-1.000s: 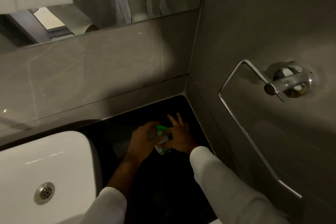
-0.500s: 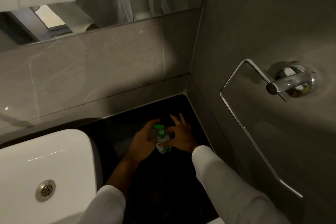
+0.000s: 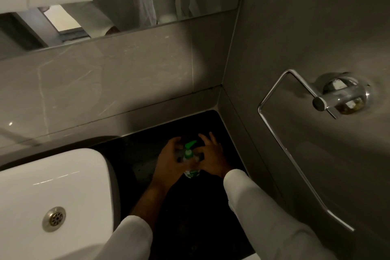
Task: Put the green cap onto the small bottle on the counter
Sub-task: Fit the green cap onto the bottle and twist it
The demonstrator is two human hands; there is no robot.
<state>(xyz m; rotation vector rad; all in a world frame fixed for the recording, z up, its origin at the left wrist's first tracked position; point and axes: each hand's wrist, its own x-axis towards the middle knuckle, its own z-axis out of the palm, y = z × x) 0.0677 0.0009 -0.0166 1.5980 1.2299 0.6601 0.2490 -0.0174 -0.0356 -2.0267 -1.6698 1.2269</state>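
Note:
A small bottle (image 3: 191, 173) with a green and white label stands upright on the black counter (image 3: 200, 217), near the corner of the grey walls. A green pump cap (image 3: 189, 148) sits on top of it, its nozzle pointing up and to the right. My left hand (image 3: 168, 162) wraps the bottle from the left. My right hand (image 3: 212, 157) meets it from the right, thumb and forefinger at the neck of the green cap, the other fingers spread. Most of the bottle's body is hidden by both hands.
A white basin (image 3: 52, 200) with a metal drain (image 3: 53, 219) lies to the left of the counter. A chrome towel ring (image 3: 295, 141) sticks out from the right wall. A mirror (image 3: 126, 10) runs along the back wall above the tiles.
The green cap's nozzle has risen and swung round to point up-right. Both hands have stayed on the bottle, my fingers shifting round its neck.

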